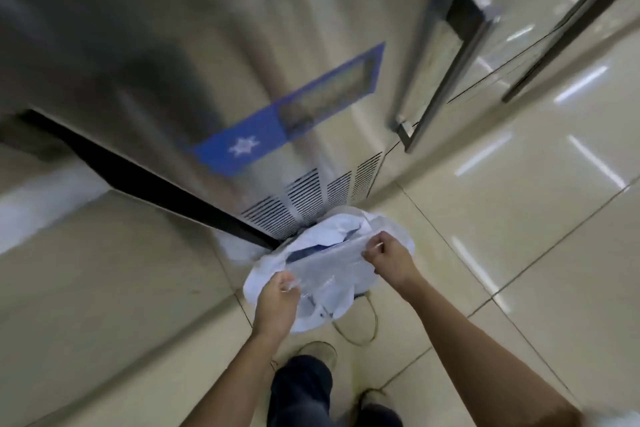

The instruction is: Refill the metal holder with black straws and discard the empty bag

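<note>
clear crinkled plastic bag (329, 263), glossy floor tiles (519, 218), brushed-metal appliance (207, 62)

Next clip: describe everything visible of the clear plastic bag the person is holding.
The clear plastic bag is thin, see-through, crinkled and looks empty. It is stretched flat between the left hand, which pinches one end, and the right hand, which pinches the other. It hangs over the white-lined bin; whether it touches the liner is unclear.

— Premises type?
— Commercial food-service area, by the evidence. Beyond the fingers (375, 248): stainless-steel appliance (173, 62), blue snowflake label (239, 149), vent louvres (304, 194). Right of them: glossy floor tiles (519, 218), bar-handled door (443, 62). Beneath them: lined bin (346, 213).
</note>
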Action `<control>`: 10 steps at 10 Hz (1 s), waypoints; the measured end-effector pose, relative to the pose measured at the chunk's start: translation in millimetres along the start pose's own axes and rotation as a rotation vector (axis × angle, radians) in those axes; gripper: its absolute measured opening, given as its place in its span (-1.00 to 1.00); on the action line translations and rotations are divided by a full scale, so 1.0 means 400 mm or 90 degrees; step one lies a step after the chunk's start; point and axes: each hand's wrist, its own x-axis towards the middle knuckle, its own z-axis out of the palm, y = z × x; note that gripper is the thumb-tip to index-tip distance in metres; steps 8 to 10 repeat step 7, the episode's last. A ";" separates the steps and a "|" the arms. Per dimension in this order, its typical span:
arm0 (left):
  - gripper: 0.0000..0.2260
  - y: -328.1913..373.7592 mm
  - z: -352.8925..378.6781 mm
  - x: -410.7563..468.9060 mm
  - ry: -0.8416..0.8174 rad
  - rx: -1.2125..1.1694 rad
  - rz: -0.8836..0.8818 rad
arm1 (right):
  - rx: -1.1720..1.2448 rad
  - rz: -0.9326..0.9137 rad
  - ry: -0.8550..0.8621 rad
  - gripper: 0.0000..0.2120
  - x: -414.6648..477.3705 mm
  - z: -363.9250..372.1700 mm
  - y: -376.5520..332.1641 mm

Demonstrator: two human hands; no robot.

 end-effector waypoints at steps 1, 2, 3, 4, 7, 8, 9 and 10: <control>-0.76 -0.039 0.030 0.078 -0.001 0.067 0.015 | -0.020 -0.010 -0.021 -0.99 0.074 0.048 0.049; -0.77 -0.063 0.057 0.137 -0.011 0.070 0.004 | -0.137 -0.037 -0.060 -0.97 0.143 0.095 0.083; -0.85 -0.075 0.095 0.179 -0.031 0.062 -0.028 | -0.274 -0.052 -0.070 -0.97 0.198 0.131 0.102; -0.87 -0.079 0.129 0.218 -0.057 0.011 -0.086 | -0.385 -0.068 -0.104 -0.71 0.232 0.170 0.119; -0.59 -0.072 0.129 0.233 -0.043 0.300 0.085 | -0.759 -0.187 0.030 -0.67 0.145 0.193 0.095; -0.59 -0.072 0.129 0.233 -0.043 0.300 0.085 | -0.759 -0.187 0.030 -0.67 0.145 0.193 0.095; -0.59 -0.072 0.129 0.233 -0.043 0.300 0.085 | -0.759 -0.187 0.030 -0.67 0.145 0.193 0.095; -0.59 -0.072 0.129 0.233 -0.043 0.300 0.085 | -0.759 -0.187 0.030 -0.67 0.145 0.193 0.095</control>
